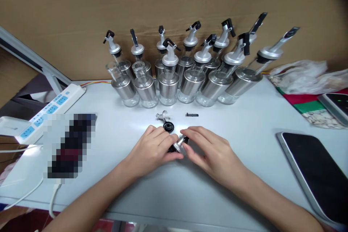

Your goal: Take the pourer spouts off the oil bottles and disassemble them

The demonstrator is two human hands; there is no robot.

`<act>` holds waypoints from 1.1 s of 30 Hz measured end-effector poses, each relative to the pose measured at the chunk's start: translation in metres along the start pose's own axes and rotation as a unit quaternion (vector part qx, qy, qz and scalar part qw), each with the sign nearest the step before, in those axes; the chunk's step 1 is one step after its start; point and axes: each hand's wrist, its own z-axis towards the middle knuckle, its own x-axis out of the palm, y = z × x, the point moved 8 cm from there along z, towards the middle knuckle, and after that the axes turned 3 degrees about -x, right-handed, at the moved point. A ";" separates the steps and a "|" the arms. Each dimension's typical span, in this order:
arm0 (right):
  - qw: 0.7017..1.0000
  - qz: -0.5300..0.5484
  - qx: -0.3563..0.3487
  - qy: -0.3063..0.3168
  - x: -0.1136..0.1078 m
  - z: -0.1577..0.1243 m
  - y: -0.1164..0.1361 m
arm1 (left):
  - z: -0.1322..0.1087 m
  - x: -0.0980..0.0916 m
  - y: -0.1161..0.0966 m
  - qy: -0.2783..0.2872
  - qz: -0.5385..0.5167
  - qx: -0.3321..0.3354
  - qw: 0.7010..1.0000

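Between my two hands is a silver and black pourer spout (178,146), partly hidden by my fingers. My left hand (154,144) is closed around its wider black base end. The fingers and thumb of my right hand (210,148) pinch the narrow end, where a bit of black shows. Just beyond my hands lie a loose silver spout piece (163,116), a round black stopper (168,127) and a small black lever (192,115).
Several glass and steel bottles (168,85) stand in two rows at the back, most topped with pourers; two front-left ones (146,88) have bare necks. A power strip (51,110) and a blurred phone sit left. On the right are a dark-screened device (315,174) and a plastic bag (301,76).
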 end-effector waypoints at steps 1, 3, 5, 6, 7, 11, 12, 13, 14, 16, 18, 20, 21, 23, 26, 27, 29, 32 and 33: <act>1.000 -0.004 -0.005 0.006 0.001 0.000 0.001 | 0.000 -0.001 0.000 -0.001 -0.004 -0.003 1.000; 1.000 -0.016 -0.012 0.012 0.003 0.001 0.002 | 0.000 -0.002 -0.001 -0.003 -0.013 -0.006 1.000; 0.999 -0.026 -0.015 0.010 0.004 0.001 0.002 | 0.000 -0.002 -0.002 -0.004 -0.023 -0.008 1.000; 0.999 -0.030 -0.017 0.008 0.004 0.001 0.002 | 0.000 -0.002 -0.002 -0.003 -0.028 -0.009 1.000; 0.999 -0.032 -0.018 0.005 0.004 0.001 0.002 | 0.000 -0.002 -0.003 -0.002 -0.034 -0.011 0.999; 0.999 -0.006 -0.020 -0.024 -0.002 0.001 0.003 | -0.002 0.001 -0.002 0.006 -0.083 -0.026 0.996; 0.999 0.006 -0.022 -0.028 -0.004 0.001 0.004 | -0.002 0.001 -0.001 0.003 -0.097 -0.030 0.995; 0.999 0.015 -0.028 -0.029 -0.005 0.001 0.005 | -0.002 0.000 -0.001 -0.003 -0.106 -0.033 0.994; 0.999 0.020 -0.036 -0.025 -0.005 0.001 0.007 | -0.003 0.000 -0.001 -0.010 -0.108 -0.033 0.994; 0.998 0.017 -0.057 -0.008 -0.004 0.000 0.010 | -0.003 -0.001 -0.003 -0.021 -0.098 -0.028 0.995; 0.997 0.002 -0.079 0.003 -0.002 0.000 0.014 | -0.002 -0.001 -0.004 -0.021 -0.091 -0.029 0.995; 0.996 -0.011 -0.091 0.004 0.000 0.000 0.016 | -0.002 0.000 -0.006 -0.021 -0.101 -0.035 0.994; 0.995 -0.014 -0.094 0.005 0.001 0.000 0.017 | -0.002 0.000 -0.006 -0.021 -0.109 -0.037 0.993; 0.995 -0.015 -0.095 0.013 0.004 0.001 0.020 | -0.001 0.000 -0.008 -0.018 -0.131 -0.036 0.991; 0.994 -0.019 -0.104 0.012 0.004 0.001 0.024 | -0.002 0.001 -0.010 -0.018 -0.159 -0.031 0.987; 0.994 -0.023 -0.105 0.007 0.002 0.002 0.025 | -0.002 0.000 -0.010 -0.024 -0.163 -0.029 0.986; 0.994 -0.037 -0.100 -0.001 -0.001 0.002 0.024 | -0.003 -0.001 -0.008 -0.037 -0.160 -0.026 0.986; 0.994 -0.061 -0.090 0.001 -0.002 0.001 0.021 | -0.005 -0.001 -0.006 -0.043 -0.139 -0.022 0.989; 0.994 -0.066 -0.091 0.005 0.000 0.001 0.021 | -0.005 -0.001 -0.006 -0.043 -0.135 -0.022 0.990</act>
